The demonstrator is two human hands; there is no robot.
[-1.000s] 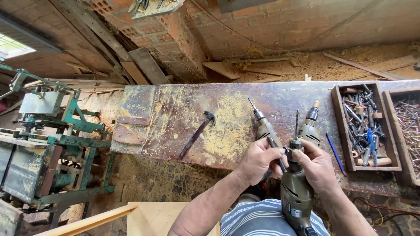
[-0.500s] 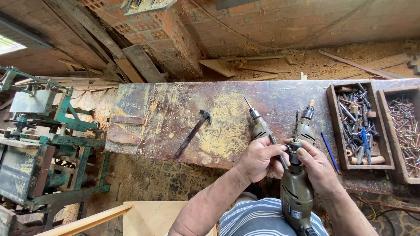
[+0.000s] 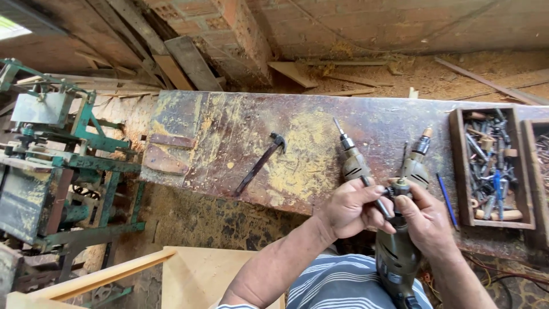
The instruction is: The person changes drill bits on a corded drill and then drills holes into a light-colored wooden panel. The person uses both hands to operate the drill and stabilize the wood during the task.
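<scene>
I hold a green electric drill upright against my body, its bit pointing away over the bench. My right hand grips the drill just below the chuck. My left hand is closed on a dark chuck key pressed against the chuck's side. Two more drills lie on the worn workbench just beyond my hands, one at the left and one at the right.
A claw hammer lies mid-bench. A blue pencil rests beside a wooden tray of bits; a second tray sits at the right edge. A green machine stands left. A pale wood panel lies below.
The view has shifted slightly, so the bench and trays sit further right and lower. My hands stay on the chuck, the left one turning the key a little.
</scene>
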